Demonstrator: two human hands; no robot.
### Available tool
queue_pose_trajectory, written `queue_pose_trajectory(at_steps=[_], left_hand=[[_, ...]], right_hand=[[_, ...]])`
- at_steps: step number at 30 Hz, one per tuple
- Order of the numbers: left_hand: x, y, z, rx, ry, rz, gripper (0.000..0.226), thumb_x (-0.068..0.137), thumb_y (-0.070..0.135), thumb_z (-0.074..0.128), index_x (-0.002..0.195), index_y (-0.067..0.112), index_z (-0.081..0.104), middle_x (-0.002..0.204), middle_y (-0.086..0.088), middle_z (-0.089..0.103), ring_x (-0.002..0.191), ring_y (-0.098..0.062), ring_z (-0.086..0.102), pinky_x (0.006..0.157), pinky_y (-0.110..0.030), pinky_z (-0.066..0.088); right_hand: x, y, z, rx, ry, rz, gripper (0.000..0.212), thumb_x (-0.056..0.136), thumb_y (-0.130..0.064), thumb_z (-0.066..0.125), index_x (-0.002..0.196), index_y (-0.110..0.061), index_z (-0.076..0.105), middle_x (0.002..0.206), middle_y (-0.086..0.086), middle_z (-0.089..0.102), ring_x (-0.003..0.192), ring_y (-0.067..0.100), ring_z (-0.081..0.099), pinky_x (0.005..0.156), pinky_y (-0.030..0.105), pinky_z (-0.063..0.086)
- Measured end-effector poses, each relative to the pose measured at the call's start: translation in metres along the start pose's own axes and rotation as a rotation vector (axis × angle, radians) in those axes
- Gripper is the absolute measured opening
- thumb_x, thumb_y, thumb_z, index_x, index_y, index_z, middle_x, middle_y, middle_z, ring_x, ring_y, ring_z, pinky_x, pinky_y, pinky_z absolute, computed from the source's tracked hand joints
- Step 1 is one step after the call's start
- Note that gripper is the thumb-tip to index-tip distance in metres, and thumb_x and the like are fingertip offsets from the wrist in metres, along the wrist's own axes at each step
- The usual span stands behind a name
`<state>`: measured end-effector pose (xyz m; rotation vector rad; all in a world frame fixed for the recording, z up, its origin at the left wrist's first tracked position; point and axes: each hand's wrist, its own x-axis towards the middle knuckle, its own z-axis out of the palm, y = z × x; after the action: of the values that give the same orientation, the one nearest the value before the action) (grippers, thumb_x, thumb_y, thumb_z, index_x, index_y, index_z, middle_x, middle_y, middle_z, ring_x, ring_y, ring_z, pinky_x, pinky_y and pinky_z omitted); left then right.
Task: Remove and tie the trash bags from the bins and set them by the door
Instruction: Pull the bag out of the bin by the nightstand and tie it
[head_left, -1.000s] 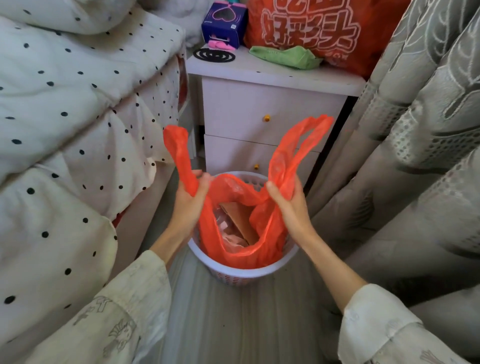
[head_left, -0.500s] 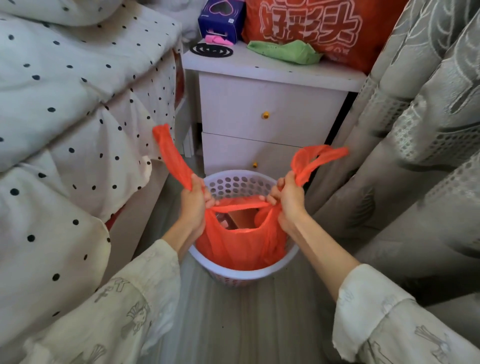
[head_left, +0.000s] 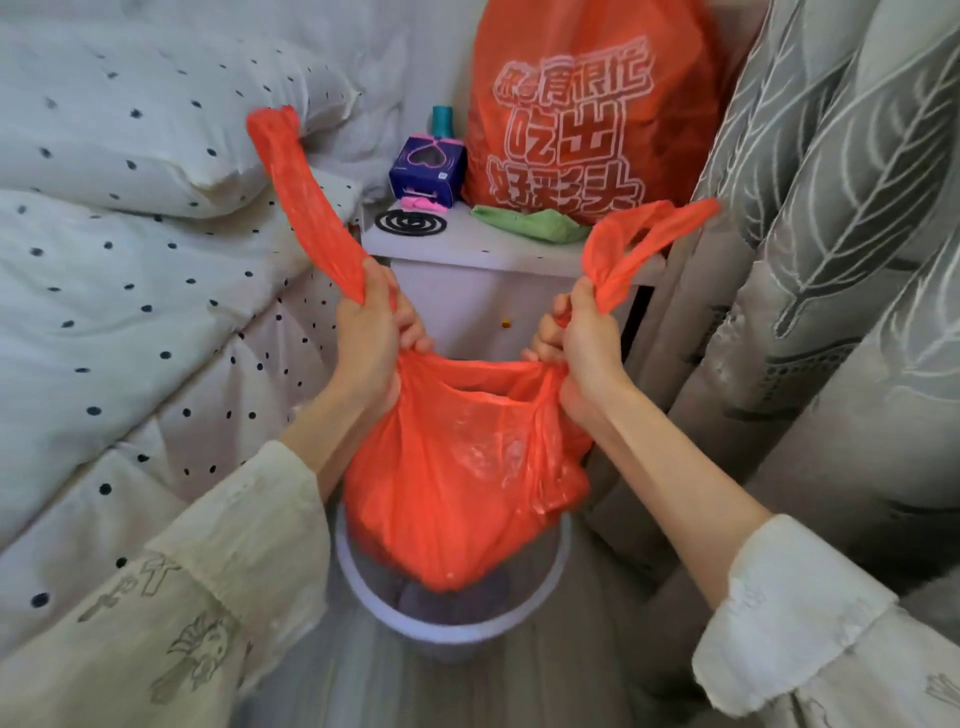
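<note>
Nearest the camera, two pale printed sleeves are reaching in from the lower corners, the bare forearms converging toward the middle. Just beyond them the white plastic bin (head_left: 447, 618) is standing on the floor between the bed and the curtain, its rim showing under the load.

The orange trash bag (head_left: 462, 467) is hanging above the bin, its bulging bottom dipping just inside the rim (whether it is touching the bin I cannot tell). The left hand (head_left: 371, 332) is clenching around the bag's left handle (head_left: 306, 202), which is sticking up and leaning left toward the bed. The right hand (head_left: 584, 338) is gripping the right handle (head_left: 639, 244) in a fist, and that strip is flopping out to the right toward the curtain. The bag's mouth is stretching taut between the two fists.

To the left, the polka-dot duvet (head_left: 130, 291) is draping over the bed's edge. To the right, the grey leaf-patterned curtain (head_left: 841, 260) is hanging in folds.

Behind the hands the white nightstand (head_left: 467, 291) is standing with a small yellow knob on its drawer. On its top, a black mosquito coil (head_left: 411, 222) is lying by a purple box (head_left: 428, 169), a green cloth (head_left: 530, 223) is lying beside it, and a large orange printed bag (head_left: 587, 109) is standing at the back.
</note>
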<state>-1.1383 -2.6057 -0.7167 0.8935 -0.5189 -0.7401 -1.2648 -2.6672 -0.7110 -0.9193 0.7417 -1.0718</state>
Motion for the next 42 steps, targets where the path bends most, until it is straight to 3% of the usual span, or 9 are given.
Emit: queue_pose_trajectory(at_steps=[5,15,29,35,39,42], left_hand=[[-0.017,0.041,0.005,0.146,-0.026,0.072,0.038,0.098,0.039,0.024,0.064,0.023,0.030,0.034,0.013,0.018,0.028,-0.002,0.013,0.035,-0.008,0.012],[-0.064,0.104,0.026,0.277,-0.139,-0.092,0.037,0.092,0.012,0.040,0.061,0.023,0.023,0.035,0.011,0.016,0.029,-0.003,0.013,0.031,-0.013,0.011],[-0.170,0.012,-0.049,0.340,-0.209,-0.307,0.047,0.094,0.023,0.045,0.053,0.021,0.024,0.036,0.011,0.016,0.028,-0.003,0.012,0.034,-0.010,0.012],[-0.178,-0.021,-0.083,0.335,-0.161,-0.491,0.035,0.093,0.026,0.045,0.061,0.020,0.032,0.036,0.010,0.017,0.026,-0.002,0.013,0.030,-0.009,0.014],[-0.184,-0.020,-0.082,0.340,-0.153,-0.578,0.035,0.093,0.024,0.042,0.060,0.019,0.033,0.035,0.010,0.016,0.025,-0.002,0.012,0.030,-0.008,0.012],[-0.183,-0.006,-0.070,0.355,-0.199,-0.546,0.036,0.094,0.025,0.041,0.060,0.019,0.033,0.036,0.010,0.015,0.026,-0.002,0.012,0.030,-0.008,0.012]], right_hand=[[-0.036,-0.027,0.023,-0.019,-0.125,-0.013,0.042,0.099,-0.041,0.025,0.063,-0.019,0.032,0.031,-0.011,0.022,0.027,0.006,0.017,0.037,0.014,0.029],[-0.099,-0.078,0.039,-0.126,-0.220,0.090,0.043,0.099,-0.037,0.027,0.062,-0.018,0.034,0.033,-0.009,0.022,0.027,0.005,0.016,0.031,0.012,0.026],[-0.182,0.029,-0.030,-0.162,-0.144,0.233,0.041,0.098,-0.040,0.029,0.062,-0.020,0.034,0.032,-0.010,0.022,0.026,0.006,0.017,0.032,0.014,0.026],[-0.183,0.080,-0.054,-0.139,-0.091,0.335,0.040,0.098,-0.037,0.031,0.063,-0.018,0.035,0.035,-0.006,0.021,0.027,0.007,0.016,0.033,0.012,0.024],[-0.189,0.084,-0.056,-0.079,-0.143,0.439,0.041,0.098,-0.041,0.029,0.063,-0.019,0.033,0.034,-0.008,0.019,0.027,0.006,0.014,0.034,0.010,0.020],[-0.191,0.069,-0.052,-0.082,-0.194,0.438,0.042,0.098,-0.042,0.029,0.063,-0.020,0.033,0.035,-0.008,0.018,0.027,0.005,0.013,0.034,0.009,0.020]])
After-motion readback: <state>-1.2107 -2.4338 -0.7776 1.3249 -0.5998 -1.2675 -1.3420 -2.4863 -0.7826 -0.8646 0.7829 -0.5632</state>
